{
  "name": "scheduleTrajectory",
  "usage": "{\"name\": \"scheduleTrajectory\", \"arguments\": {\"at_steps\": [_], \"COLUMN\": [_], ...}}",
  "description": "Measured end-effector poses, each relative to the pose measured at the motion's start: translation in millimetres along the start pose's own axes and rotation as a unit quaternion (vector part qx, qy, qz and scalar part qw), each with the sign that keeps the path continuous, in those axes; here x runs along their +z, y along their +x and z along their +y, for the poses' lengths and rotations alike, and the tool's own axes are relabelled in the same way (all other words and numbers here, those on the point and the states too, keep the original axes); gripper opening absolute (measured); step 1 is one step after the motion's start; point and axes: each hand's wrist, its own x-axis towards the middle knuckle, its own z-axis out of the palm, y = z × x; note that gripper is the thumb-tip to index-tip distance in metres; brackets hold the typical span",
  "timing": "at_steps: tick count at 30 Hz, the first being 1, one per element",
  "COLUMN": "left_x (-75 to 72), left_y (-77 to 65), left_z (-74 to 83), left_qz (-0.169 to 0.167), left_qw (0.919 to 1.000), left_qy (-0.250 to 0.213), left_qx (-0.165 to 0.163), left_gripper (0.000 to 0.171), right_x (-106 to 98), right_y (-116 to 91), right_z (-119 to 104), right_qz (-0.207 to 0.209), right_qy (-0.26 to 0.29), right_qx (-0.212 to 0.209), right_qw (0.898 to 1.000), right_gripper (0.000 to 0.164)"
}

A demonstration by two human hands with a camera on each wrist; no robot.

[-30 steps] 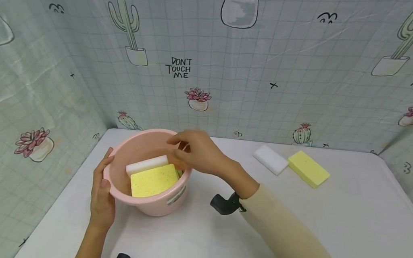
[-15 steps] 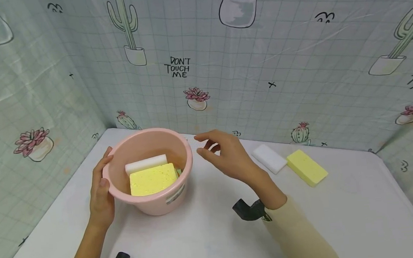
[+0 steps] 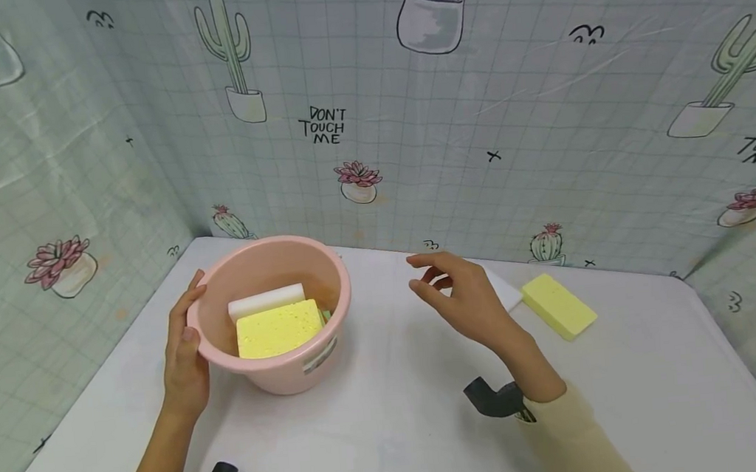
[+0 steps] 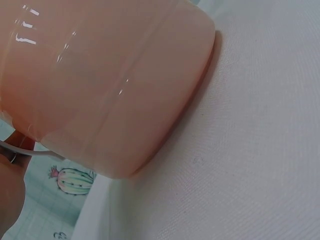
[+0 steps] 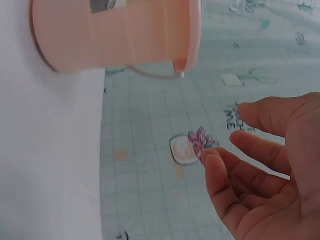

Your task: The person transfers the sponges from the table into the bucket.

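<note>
At the left of the table stands a pink plastic bucket (image 3: 276,381) with a thin handle (image 5: 150,74). My left hand (image 3: 184,359) grips its rim on the left side. Inside lie a yellow sponge (image 3: 279,329) and, behind it, a white sponge (image 3: 266,302); a bit of green shows beside the yellow one. My right hand (image 3: 466,299) hovers over the table right of the bucket, holding nothing, with its fingers loosely bent and thumb apart. It partly hides a second white sponge (image 3: 504,289). Right of that lies another yellow sponge (image 3: 559,307).
A white-covered table (image 3: 381,443) carries everything. Behind it and along the left side hangs a grid-patterned curtain (image 3: 366,89) printed with cactus drawings. Each wrist wears a black camera mount, the right one (image 3: 495,397) low over the table.
My right hand has left the bucket's opening and moved right, coming in front of the white sponge on the table. The left hand and the bucket have stayed in place.
</note>
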Motion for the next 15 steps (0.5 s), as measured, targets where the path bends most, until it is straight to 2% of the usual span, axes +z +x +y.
{"name": "scheduleTrajectory", "arguments": {"at_steps": [7, 15], "left_x": [0.3, 0.6], "left_y": [0.0, -0.3], "left_z": [1.0, 0.6], "left_qz": [0.001, 0.000], "left_qw": [0.9999, 0.9999], "left_qy": [0.010, 0.009], "left_qx": [-0.005, -0.006], "left_gripper": [0.053, 0.053], "right_x": [-16, -25], "right_y": [-21, -45], "right_z": [21, 46], "right_qz": [0.019, 0.042], "right_qy": [-0.007, -0.002], "right_qx": [0.047, 0.101], "right_qw": [0.999, 0.994], "right_gripper": [0.033, 0.035]}}
